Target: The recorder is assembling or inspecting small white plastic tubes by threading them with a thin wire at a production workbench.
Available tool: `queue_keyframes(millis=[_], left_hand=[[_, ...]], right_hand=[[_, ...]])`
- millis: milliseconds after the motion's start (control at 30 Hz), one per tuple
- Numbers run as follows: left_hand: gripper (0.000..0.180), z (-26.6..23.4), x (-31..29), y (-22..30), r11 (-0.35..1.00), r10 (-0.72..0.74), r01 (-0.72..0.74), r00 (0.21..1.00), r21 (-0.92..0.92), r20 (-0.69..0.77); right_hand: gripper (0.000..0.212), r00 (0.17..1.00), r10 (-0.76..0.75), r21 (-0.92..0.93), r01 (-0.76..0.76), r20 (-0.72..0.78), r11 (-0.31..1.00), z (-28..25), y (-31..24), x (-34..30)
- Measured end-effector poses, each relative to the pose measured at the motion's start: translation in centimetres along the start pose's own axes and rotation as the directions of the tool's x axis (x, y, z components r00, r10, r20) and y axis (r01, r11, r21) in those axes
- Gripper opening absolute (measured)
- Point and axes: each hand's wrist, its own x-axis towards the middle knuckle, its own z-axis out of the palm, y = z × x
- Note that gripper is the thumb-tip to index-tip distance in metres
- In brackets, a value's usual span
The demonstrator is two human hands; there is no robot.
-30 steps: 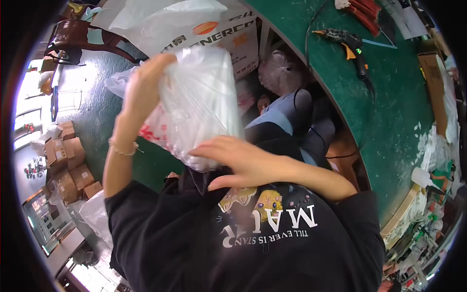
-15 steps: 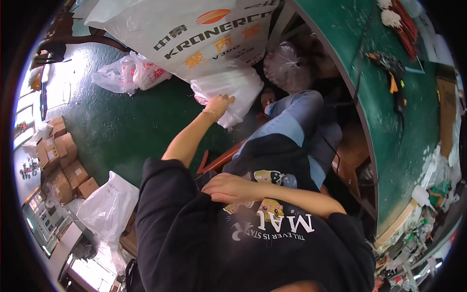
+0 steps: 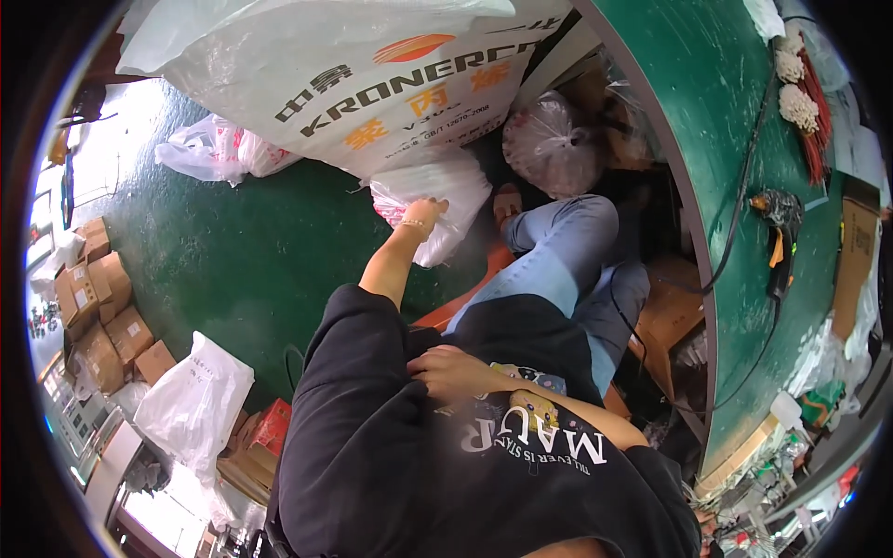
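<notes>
My left hand (image 3: 426, 214) reaches forward and is closed on the top of a white plastic bag (image 3: 454, 191) with some red print at its left side. The bag is filled out, but its contents are hidden. It stands against the foot of a large white printed sack (image 3: 409, 88). Across my waist lies my right hand (image 3: 453, 372), fingers stretched out flat on my dark sweatshirt (image 3: 372, 446), holding nothing.
Another white bag with red print (image 3: 228, 151) lies on the green floor at far left. A clear round bag (image 3: 553, 149) sits beyond my knees. On the green table (image 3: 693, 112) at right lies a glue gun (image 3: 779, 237) with its cable. Cardboard boxes (image 3: 102, 298) are stacked at left.
My view has shifted, and my body leans further forward. My left hand stays on the bag, which looks somewhat more upright. My right hand remains at my waist.
</notes>
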Motion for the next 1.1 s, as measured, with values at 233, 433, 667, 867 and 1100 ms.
queue_keyframes(millis=[233,433,667,867,1100], left_hand=[[0.041,-2.9,1.7,1.1,0.991,-0.106,0.100,0.992,-0.084,-0.069],[0.045,-10.1,1.5,-2.8,0.964,-0.259,0.265,0.931,-0.012,-0.259],[0.040,-16.3,-5.1,0.2,0.990,-0.127,0.087,0.893,-0.110,-0.431],[0.032,-18.7,-16.5,6.1,0.936,0.053,-0.202,0.892,-0.290,-0.449],[0.030,-22.2,-32.4,12.0,0.975,0.093,0.017,0.874,-0.221,0.476]], right_hand=[[0.025,0.998,-0.060,0.177,0.058,0.004,0.982,-1.8,-1.4,1.0],[0.019,0.967,0.206,0.237,-0.237,0.151,0.942,-4.1,-4.6,3.1],[0.026,0.987,0.122,0.293,-0.087,-0.104,0.952,-8.5,-10.2,5.3],[0.024,0.968,0.251,0.291,-0.233,-0.027,0.928,-9.8,-14.5,7.4],[0.028,0.997,0.080,0.240,-0.076,-0.005,0.968,-8.2,-17.1,7.7]])
